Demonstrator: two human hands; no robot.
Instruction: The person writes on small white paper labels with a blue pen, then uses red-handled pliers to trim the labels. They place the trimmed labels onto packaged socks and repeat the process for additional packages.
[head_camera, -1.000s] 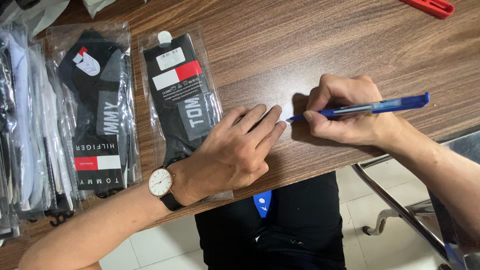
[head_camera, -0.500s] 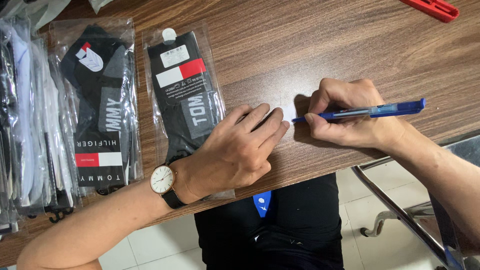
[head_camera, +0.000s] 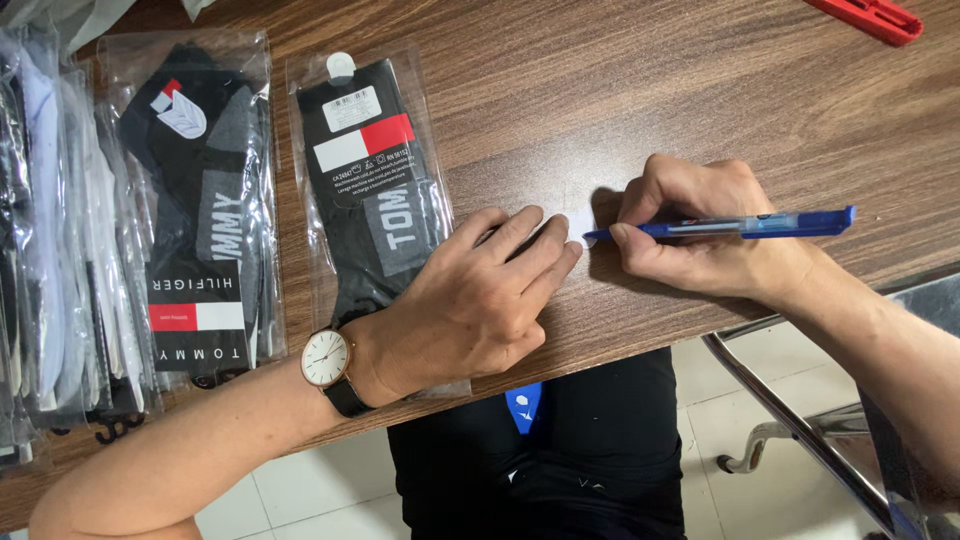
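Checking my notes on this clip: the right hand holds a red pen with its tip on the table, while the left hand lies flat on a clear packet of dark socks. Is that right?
Not quite: the pen in the right hand is blue, not red, as the head view shows. The rest stands: its tip is on the table, and the left hand lies flat on the clear packet of dark socks.

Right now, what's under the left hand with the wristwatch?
The left hand lies flat on the clear plastic packet of black socks, covering its lower end, which is hidden. Its fingers reach onto the brown wooden table.
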